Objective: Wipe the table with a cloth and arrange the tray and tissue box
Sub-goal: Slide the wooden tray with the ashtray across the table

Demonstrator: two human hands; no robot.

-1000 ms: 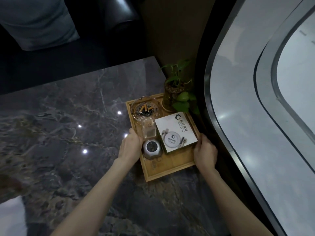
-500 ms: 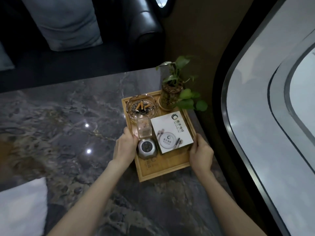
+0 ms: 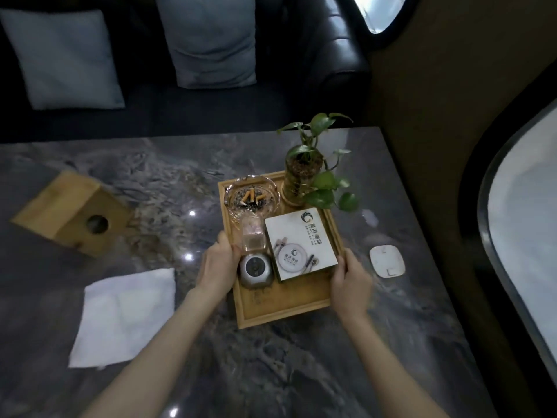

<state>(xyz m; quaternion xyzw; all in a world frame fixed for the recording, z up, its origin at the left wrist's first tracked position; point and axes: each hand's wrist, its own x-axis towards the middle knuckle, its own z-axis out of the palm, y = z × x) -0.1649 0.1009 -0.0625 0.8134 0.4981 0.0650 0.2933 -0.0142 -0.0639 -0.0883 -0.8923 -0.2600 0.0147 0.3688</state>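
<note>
Tray (image 3: 280, 309) holds ashtray (image 3: 251, 198) (butts inside), plant (image 3: 304, 173).

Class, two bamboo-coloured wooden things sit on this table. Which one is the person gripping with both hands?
The flat wooden tray, held at its sides by the left hand and right hand. The wooden tissue box stands apart, untouched.

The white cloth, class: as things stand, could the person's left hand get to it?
Probably yes. The white cloth lies flat on the table on the left hand's side, with only bare marble between them. But that hand now grips the tray edge, so it must let go first.
</note>
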